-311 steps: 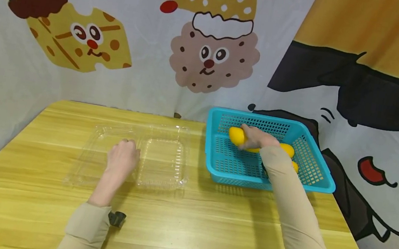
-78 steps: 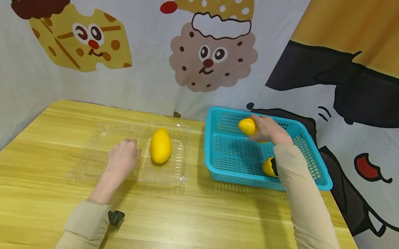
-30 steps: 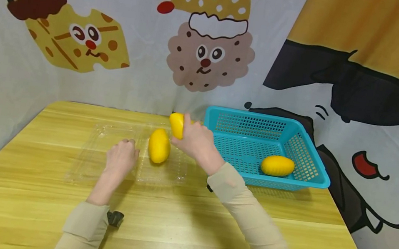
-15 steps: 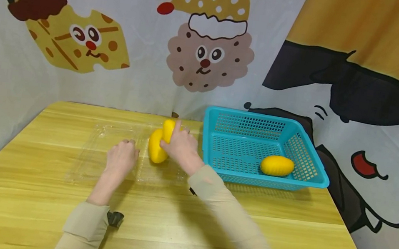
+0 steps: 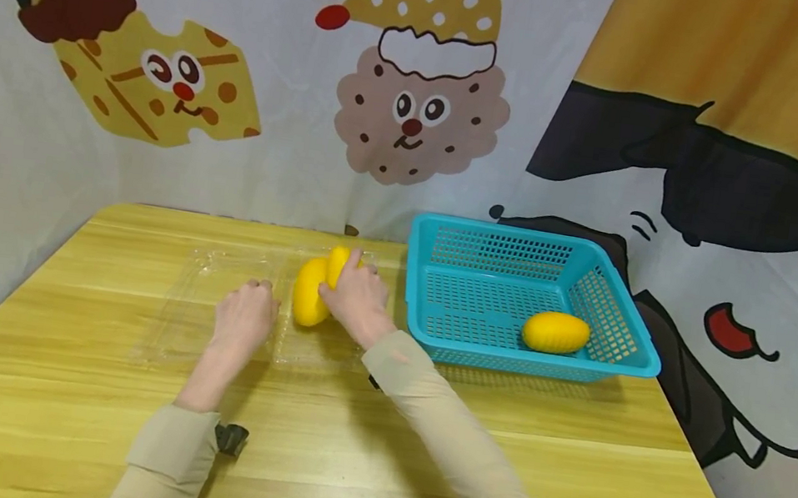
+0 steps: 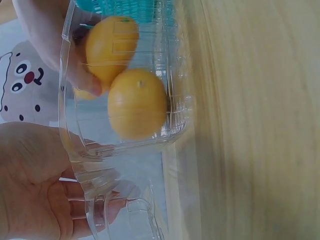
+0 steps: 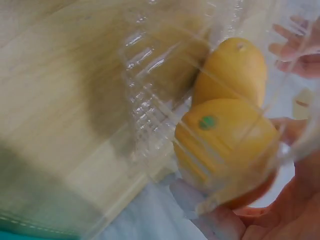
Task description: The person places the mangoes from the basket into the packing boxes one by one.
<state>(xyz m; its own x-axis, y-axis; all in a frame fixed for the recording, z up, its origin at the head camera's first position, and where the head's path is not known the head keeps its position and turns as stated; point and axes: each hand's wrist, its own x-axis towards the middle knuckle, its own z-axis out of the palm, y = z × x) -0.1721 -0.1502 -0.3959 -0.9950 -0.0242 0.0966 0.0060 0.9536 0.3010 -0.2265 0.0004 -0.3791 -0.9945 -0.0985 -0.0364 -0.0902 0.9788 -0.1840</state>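
Note:
A hinged clear plastic container (image 5: 291,348) lies unfolded on the table. My left hand (image 5: 244,317) grips it near the hinge; in the left wrist view its fingers curl against the clear plastic. Inside the right-hand half lies a yellow mango (image 5: 311,296). My right hand (image 5: 358,294) holds a second mango (image 5: 338,265) with a green spot at its end (image 7: 207,122), low in the same half and against the first one. Its thumb and fingers wrap the fruit in the right wrist view. The left half of the container holds no fruit.
A blue perforated basket (image 5: 529,356) stands at the back right, with one yellow mango (image 5: 556,333) in its right part. The wooden table (image 5: 341,460) reaches back to a printed cloth (image 5: 286,184).
One mango came to lie in the container earlier. My right hand then took another from the basket, carried it left and lowered it beside the first. My left hand has stayed put.

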